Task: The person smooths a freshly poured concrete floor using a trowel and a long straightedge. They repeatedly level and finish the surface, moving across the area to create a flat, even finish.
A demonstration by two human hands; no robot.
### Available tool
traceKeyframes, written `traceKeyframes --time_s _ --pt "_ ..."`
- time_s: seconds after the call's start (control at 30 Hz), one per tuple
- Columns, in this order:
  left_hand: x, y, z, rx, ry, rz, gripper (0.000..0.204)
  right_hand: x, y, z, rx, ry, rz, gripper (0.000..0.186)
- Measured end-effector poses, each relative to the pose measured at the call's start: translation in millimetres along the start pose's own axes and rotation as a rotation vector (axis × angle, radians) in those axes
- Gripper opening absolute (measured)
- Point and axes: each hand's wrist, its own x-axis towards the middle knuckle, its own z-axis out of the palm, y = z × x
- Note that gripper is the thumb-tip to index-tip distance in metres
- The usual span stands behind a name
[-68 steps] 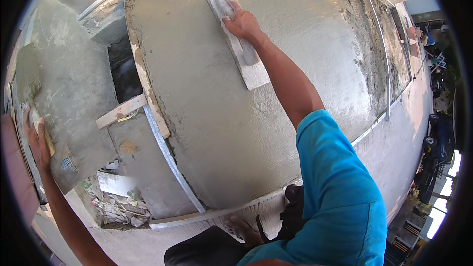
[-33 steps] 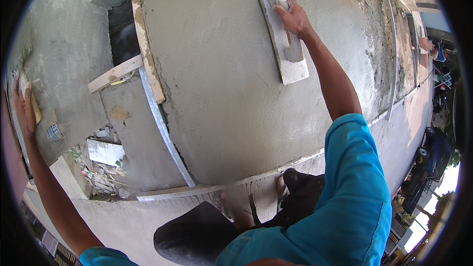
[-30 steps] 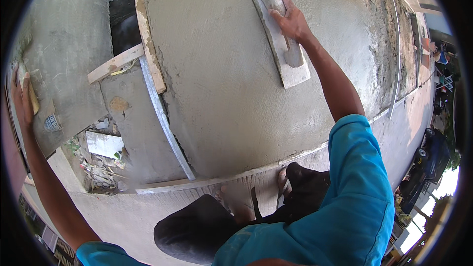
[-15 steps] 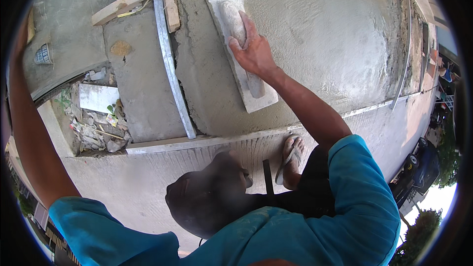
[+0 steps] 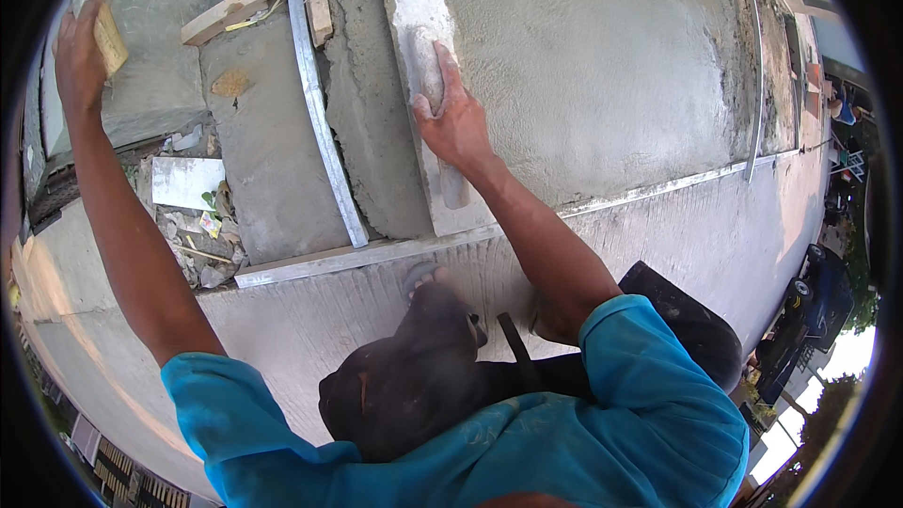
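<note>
on slab [image 5: 602, 75] | float [image 5: 428, 61] (in right hand [image 5: 455, 127]) | long axis forward, slightly left

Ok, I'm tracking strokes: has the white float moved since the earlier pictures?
Yes: the white float has come toward the front edging strip, its near end now at it.

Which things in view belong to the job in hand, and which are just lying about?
Seemingly in the job:
long white float, gripped by the right hand
grey cement beneath it
yellowish block at the left hand

Seemingly lying about:
white panel
rubble
</note>
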Motion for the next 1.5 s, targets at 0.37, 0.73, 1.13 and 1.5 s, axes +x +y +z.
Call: traceKeyframes --time_s 0.37,0.73,1.13,1.5 --pt "-204 198 17 -0.77 -0.004 -0.78 0.053 -9 25 6 -0.103 -0.014 0.068 0.083" --pt "-285 213 25 -0.811 0.013 -1.043 0.064 -4 116 -92 -0.128 0.221 0.07 0.079" --pt "-293 227 30 -0.841 -0.025 -1.035 0.047 -30 142 -152 -0.044 0.237 0.099 0.075" --pt "-268 261 39 -0.96 -0.047 -1.027 0.056 -34 39 -1 -0.063 -0.132 -0.016 0.081"
